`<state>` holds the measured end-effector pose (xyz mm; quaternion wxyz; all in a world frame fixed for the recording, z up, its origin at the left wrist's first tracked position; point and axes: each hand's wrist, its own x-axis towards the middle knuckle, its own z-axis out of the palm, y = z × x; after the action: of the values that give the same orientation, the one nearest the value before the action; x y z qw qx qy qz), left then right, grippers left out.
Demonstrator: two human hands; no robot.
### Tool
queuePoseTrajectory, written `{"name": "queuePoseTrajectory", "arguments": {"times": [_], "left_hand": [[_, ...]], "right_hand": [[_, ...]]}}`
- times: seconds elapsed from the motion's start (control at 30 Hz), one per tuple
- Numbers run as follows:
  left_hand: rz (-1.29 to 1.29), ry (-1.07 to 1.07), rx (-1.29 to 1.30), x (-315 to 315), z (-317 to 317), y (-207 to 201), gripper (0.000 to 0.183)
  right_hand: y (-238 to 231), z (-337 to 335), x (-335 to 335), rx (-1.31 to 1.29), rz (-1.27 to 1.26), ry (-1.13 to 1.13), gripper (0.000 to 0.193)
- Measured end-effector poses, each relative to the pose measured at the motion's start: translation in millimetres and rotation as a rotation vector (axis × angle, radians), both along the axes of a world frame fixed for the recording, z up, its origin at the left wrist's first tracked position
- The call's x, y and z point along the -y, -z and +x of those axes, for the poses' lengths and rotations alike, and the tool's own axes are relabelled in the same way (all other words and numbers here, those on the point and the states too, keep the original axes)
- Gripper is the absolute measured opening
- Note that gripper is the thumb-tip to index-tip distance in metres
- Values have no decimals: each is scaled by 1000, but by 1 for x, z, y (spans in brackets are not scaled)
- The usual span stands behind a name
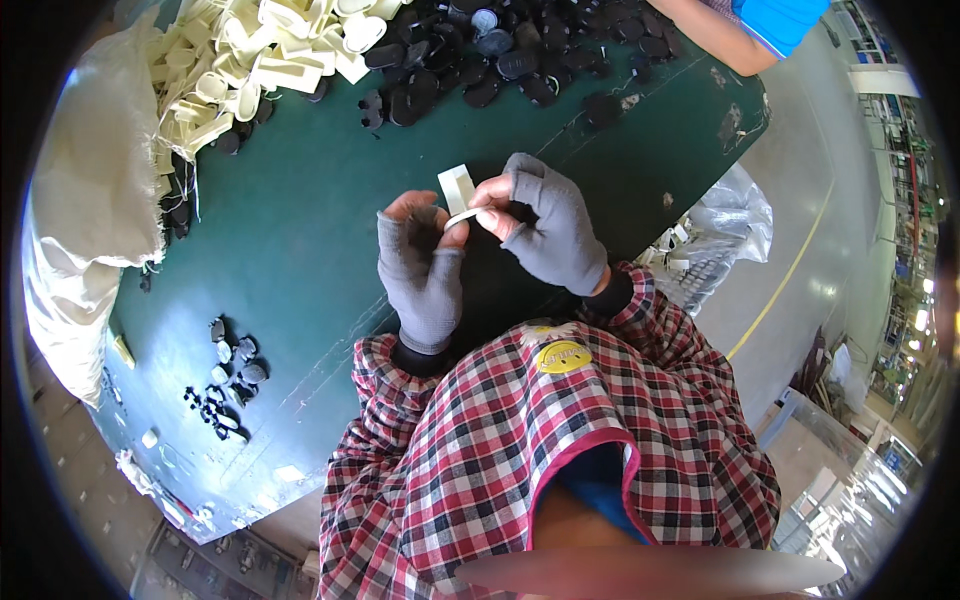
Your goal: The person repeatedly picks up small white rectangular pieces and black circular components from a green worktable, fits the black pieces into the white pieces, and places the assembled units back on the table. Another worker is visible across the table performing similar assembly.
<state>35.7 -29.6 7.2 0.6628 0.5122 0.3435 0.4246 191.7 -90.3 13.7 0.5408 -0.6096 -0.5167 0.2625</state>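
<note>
- We record a green, flat tabletop [310, 190] as the largest item; it carries the loose stock.
- A bulky off-white woven sack [95, 200] stands at its left edge; we judge that it helps contain the adjoining stock.
- A wide heap of black rounded plastic pieces [480, 50] lies along the far side, with a heap of cream plastic pieces [270, 50] to its left; we take the grouping by colour to ease picking, though they meet at the border.
- A crumpled clear plastic bag [735, 215] sits beside the right edge.
- The right hand [555, 220], in a grey fingerless glove, has its fingers [492, 190] pinching the right of a curved end; bare tips presumably improve feel.
- The left hand [420, 270], gloved alike, pinches the opposite side, we judge for steadiness.
- A scattered cluster of small dark pieces [225, 385] lies well apart, nearer the person; we cannot tell why.
- The held cream plastic piece with a flat tab [456, 188] is between both hands, its tab pointing away from the person.
</note>
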Motion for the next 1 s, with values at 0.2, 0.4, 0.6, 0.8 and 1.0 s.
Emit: {"name": "queuePoseTrajectory", "arguments": {"times": [0.2, 0.4, 0.6, 0.8, 1.0], "left_hand": [[33, 59, -184, -6, -4, 3, 11], [358, 93, -240, -12, -7, 15, 16], [99, 58, 19, -14, 0, -3, 24], [-246, 237, 273, -7, -7, -1, 24], [-259, 189, 172, -11, -9, 5, 20]], "right_hand": [[7, -7, 3, 78, 47, 78, 15], [9, -6, 3, 404, 114, 29, 54], [16, -10, 4, 65, 160, 224, 27], [14, -18, 9, -388, -15, 100, 27], [16, -22, 4, -327, 107, 112, 23]]}}
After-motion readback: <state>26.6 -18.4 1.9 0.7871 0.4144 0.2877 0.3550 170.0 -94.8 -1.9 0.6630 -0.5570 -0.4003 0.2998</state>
